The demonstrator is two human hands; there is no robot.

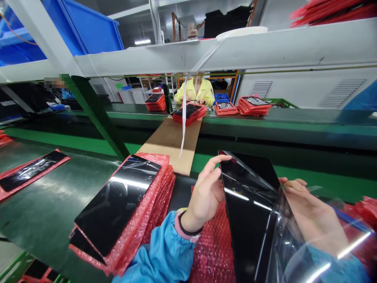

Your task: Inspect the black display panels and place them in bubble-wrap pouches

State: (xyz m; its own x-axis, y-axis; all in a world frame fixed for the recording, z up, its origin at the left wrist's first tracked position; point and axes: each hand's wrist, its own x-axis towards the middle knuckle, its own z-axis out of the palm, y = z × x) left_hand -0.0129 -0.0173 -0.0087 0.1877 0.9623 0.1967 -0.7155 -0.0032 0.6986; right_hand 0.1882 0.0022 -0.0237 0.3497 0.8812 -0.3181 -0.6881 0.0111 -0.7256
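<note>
Item: one dark panel [244, 232], glossy, tilted up off the table [44, 220], in front of me and to the right. A red bubble-wrap sheet [213, 243] lies beside and partly behind it.

Item: my left hand [206, 192], closed on the panel's left edge near the upper corner, index finger extended along the top.

Item: my right hand [318, 216], fingertips at the panel's right edge, seen through film; whether they pinch film, panel or both, I cannot tell.

Item: one clear film [294, 251], creased diagonally across the panel's face, loose on the right.

Step in hand, by my judgement: handling the film on the panel; laying on or peeling off, I cannot tell. The next move seems to call for a firm left hold and even tension on the film.

Item: one stack of red sleeves [159, 200], left of my left arm, topped by a second panel [118, 204].
</note>
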